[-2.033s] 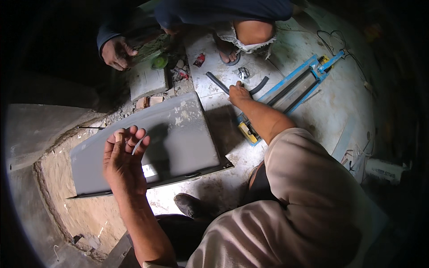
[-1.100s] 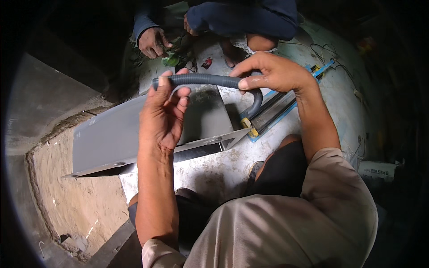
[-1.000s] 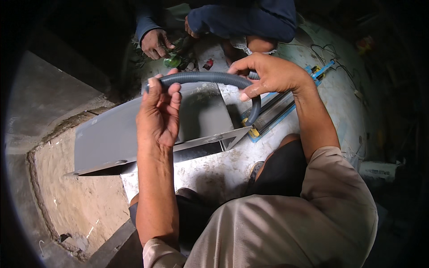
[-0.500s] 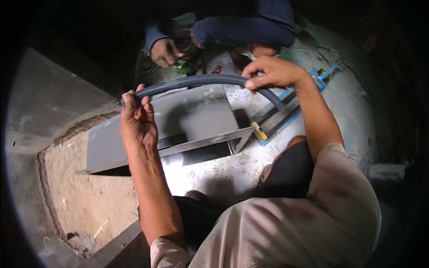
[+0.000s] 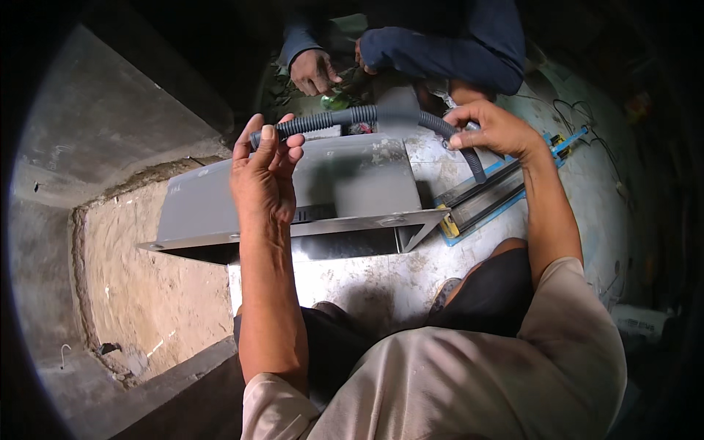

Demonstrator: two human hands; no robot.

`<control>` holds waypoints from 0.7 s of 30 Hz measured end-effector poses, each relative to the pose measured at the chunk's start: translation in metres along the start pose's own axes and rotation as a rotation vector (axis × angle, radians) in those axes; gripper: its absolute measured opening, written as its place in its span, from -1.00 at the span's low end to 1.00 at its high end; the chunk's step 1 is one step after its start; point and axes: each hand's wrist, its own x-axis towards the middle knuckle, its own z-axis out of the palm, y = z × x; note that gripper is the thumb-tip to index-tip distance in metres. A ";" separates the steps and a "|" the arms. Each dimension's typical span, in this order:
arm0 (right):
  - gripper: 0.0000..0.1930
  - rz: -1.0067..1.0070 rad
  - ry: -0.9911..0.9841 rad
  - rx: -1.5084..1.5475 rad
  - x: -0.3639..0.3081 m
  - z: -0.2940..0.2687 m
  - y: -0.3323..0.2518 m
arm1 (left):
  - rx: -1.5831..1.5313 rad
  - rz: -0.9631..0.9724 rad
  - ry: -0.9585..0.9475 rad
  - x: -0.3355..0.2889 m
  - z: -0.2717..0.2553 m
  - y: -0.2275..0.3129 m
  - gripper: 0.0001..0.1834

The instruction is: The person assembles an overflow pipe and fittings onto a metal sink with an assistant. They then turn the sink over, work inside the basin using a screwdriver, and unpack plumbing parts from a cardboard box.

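A dark grey corrugated hose (image 5: 359,114) is held up in a shallow arch between my two hands, above a grey metal box. My left hand (image 5: 265,176) grips it near its left end, thumb on the near side and fingers behind. Toward the other end, my right hand (image 5: 502,133) pinches the hose between thumb and fingers, and a short free end hangs down below. The grey metal box (image 5: 220,198) lies on the floor with its flanged rim and shiny inside facing me. Neither hand appears to touch the box.
A blue and yellow manual tile cutter (image 5: 484,202) lies to the right of the box. Across from me a person in dark blue crouches, one hand (image 5: 314,71) over a green object (image 5: 336,101). A low concrete wall (image 5: 95,139) and a sandy recess (image 5: 154,293) are at left.
The whole view has shifted, with the box appearing farther right and lower. My left hand has turned, its fingers now more visible around the hose. The hose's ribs show more plainly on its left part.
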 end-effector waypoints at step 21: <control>-0.59 -0.021 0.147 0.260 -0.002 0.001 -0.009 | 0.433 0.028 -0.105 -0.014 0.002 -0.009 -0.52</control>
